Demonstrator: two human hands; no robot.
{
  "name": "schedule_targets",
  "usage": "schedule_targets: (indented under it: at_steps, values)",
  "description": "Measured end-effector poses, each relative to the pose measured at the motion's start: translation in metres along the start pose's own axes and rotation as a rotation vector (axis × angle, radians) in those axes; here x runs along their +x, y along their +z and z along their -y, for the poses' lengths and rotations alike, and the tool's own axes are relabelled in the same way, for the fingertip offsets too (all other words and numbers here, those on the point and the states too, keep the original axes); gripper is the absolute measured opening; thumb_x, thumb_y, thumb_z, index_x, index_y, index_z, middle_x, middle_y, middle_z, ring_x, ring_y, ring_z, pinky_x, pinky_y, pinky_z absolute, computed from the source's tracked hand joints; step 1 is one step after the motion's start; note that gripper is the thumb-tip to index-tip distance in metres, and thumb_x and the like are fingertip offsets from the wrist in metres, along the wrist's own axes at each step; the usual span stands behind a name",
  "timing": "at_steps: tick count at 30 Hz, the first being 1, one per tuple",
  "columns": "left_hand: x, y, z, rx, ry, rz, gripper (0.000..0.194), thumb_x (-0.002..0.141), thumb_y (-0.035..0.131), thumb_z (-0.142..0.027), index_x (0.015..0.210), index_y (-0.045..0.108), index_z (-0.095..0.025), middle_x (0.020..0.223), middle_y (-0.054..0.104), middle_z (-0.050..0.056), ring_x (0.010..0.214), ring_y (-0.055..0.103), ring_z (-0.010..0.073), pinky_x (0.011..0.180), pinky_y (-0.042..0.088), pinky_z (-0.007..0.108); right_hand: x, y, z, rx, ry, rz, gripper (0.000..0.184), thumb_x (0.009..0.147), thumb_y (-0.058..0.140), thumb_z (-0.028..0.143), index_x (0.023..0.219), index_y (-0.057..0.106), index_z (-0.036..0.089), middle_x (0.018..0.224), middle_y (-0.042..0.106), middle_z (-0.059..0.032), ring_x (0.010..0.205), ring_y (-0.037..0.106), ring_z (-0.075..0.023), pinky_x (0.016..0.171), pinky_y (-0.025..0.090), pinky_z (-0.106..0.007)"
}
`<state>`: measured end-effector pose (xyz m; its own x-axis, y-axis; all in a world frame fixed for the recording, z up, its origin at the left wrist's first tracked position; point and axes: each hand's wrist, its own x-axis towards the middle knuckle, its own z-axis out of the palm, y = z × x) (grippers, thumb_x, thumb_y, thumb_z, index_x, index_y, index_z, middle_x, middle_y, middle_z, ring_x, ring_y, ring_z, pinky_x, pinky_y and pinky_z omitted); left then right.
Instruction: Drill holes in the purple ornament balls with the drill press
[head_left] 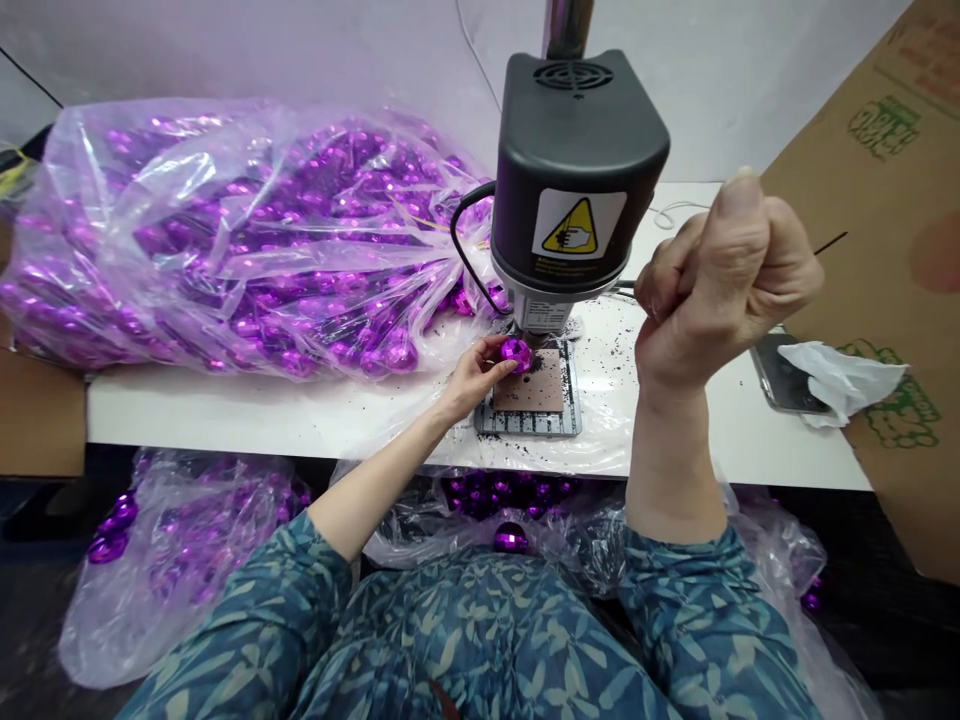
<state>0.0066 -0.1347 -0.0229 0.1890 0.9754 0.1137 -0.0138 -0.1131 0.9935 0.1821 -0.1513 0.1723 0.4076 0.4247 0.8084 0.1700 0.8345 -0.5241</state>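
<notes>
Purple and faceted like a mirror ball, a small ball (516, 355) is pinched between the thumb and fingers of my left hand (480, 375). It sits under the black head of a small bench drill press (581, 150), above a brown board (534, 385) on the slotted metal base (529, 425). The drill tip at the ball is hidden. My right hand (724, 270) is closed in a fist around the drill press lever (624, 287) on the machine's right side; most of the lever is covered by the fingers.
A large clear bag (247, 240) of purple balls lies on the white table (225, 415) at left. More bagged balls (499, 495) sit below the table's front edge. A phone (784, 375), a white tissue (847, 375) and a cardboard box (877, 200) are at right. Dark shavings dot the tabletop.
</notes>
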Motion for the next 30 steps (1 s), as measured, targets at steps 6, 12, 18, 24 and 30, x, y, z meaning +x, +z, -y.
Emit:
schedule_targets:
  at_steps: [6,12,18,24,30]
  values:
    - [0.002,0.008,0.001,0.105,0.053,0.043,0.053,0.085,0.082,-0.049,0.123,0.061,-0.018,0.117,0.076,0.011,0.106,0.073,0.0239,0.093,0.059,0.039,0.0,-0.001,-0.001,0.07,-0.018,0.009,0.052,0.095,0.058,0.041,0.058,0.029,0.019,0.044,0.028,0.0081,0.038,0.034,0.0009,0.043,0.022,-0.019]
    - [-0.004,0.011,0.002,0.236,0.105,0.027,0.052,0.082,0.087,-0.036,0.124,0.062,-0.017,0.12,0.073,0.011,0.108,0.071,0.0239,0.095,0.058,0.039,-0.002,-0.001,0.003,0.037,-0.03,0.024,0.051,0.098,0.053,0.037,0.059,0.028,0.018,0.046,0.026,0.0078,0.04,0.036,0.0017,0.046,0.024,-0.016]
    - [-0.012,0.014,0.011,0.435,0.276,0.009,0.057,0.079,0.09,-0.028,0.13,0.065,-0.021,0.126,0.071,0.01,0.119,0.066,0.0288,0.104,0.055,0.046,0.0,0.0,-0.001,0.034,-0.018,0.006,0.054,0.095,0.057,0.045,0.059,0.026,0.02,0.044,0.025,0.0086,0.038,0.033,0.0001,0.044,0.022,-0.02]
    - [-0.011,0.015,0.014,0.458,0.322,0.003,0.056,0.08,0.089,-0.026,0.13,0.064,-0.02,0.123,0.072,0.01,0.116,0.067,0.0275,0.103,0.054,0.044,-0.009,-0.005,0.0,-0.009,-0.016,-0.01,0.057,0.096,0.056,0.052,0.06,0.025,0.021,0.044,0.027,0.0091,0.038,0.03,-0.0007,0.044,0.024,-0.021]
    - [-0.011,0.015,0.016,0.467,0.346,-0.001,0.056,0.08,0.089,-0.028,0.129,0.064,-0.019,0.121,0.072,0.01,0.113,0.067,0.0266,0.1,0.056,0.043,-0.025,-0.015,-0.006,0.057,-0.098,0.02,0.056,0.098,0.055,0.037,0.06,0.019,0.018,0.044,0.022,0.007,0.037,0.027,-0.001,0.039,0.023,-0.021]
